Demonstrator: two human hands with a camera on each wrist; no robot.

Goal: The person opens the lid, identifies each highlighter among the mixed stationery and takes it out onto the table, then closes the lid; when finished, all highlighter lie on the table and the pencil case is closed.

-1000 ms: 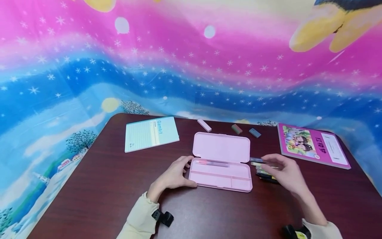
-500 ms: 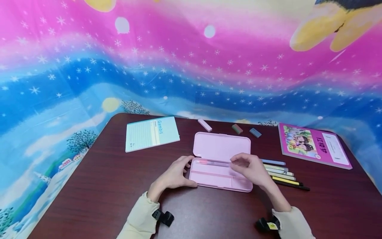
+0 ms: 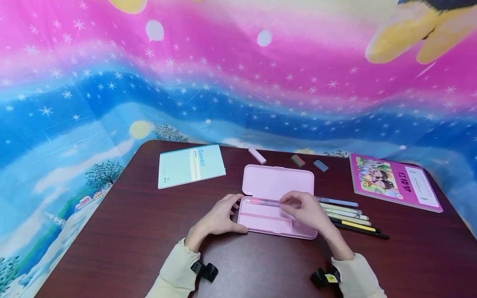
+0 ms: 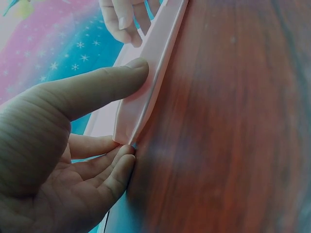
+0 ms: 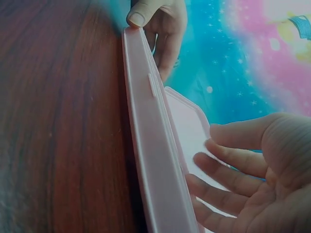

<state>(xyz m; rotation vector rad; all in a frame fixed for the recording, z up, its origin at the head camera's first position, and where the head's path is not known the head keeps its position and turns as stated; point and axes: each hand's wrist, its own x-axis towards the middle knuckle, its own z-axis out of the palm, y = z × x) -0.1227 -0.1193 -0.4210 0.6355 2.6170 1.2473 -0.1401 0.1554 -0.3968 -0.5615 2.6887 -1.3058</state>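
Note:
A pink pencil case point(image 3: 261, 227) lies with its lid point(image 3: 273, 179) laid back on the dark table. At its left end is my left hand point(image 3: 220, 217), gripping it with the thumb on the front wall and the fingers round the end, as the left wrist view point(image 4: 82, 126) shows. Inside the rear compartment lies a slim pen point(image 3: 262, 202) with a pinkish-orange end. My right hand point(image 3: 306, 211) reaches over the case and pinches the pen's right end. In the right wrist view, thumb and index fingertips point(image 5: 216, 133) meet above the case; the pen is hidden there.
Several pens point(image 3: 350, 217) lie side by side just right of the case. Behind it are a pink eraser point(image 3: 257, 155), a green-brown eraser point(image 3: 297, 160) and a blue eraser point(image 3: 321, 166). A pale green notebook point(image 3: 179, 169) lies left, a pink book point(image 3: 395, 182) right.
My right hand has come left from the pens beside the case to the pen in the rear compartment, then shifted slightly further left. The left hand has stayed on the case.

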